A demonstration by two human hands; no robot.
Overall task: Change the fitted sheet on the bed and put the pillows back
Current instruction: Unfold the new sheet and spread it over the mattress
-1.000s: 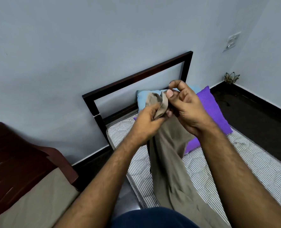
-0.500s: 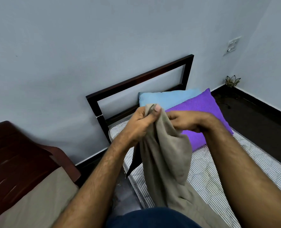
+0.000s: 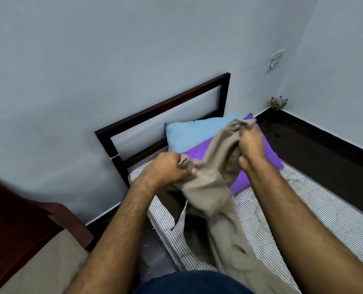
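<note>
Head view of a bedside, near to far. At the lower edge, a dark blue garment on the person fills the foreground. To its left stands a dark red chair with a beige cloth lying across its seat. Both bare forearms reach forward over the striped mattress, which lies uncovered on the bed. A taupe fitted sheet is held up between the two hands, its lower part trailing down over the mattress toward the person. The left hand is curled into a fist around a bunched edge of the sheet, low and to the left. The right hand is higher and farther away, its fingers closed around another gathered part of the sheet near the top; the cloth stretches between the two grips. Behind the sheet, a purple pillow rests on the head end of the mattress, partly overlapping a light blue pillow that leans toward the dark headboard frame. Beyond the bed, a dark floor meets pale blue walls; a small ornament sits in the corner, and a switch plate is mounted on the wall above it.
</note>
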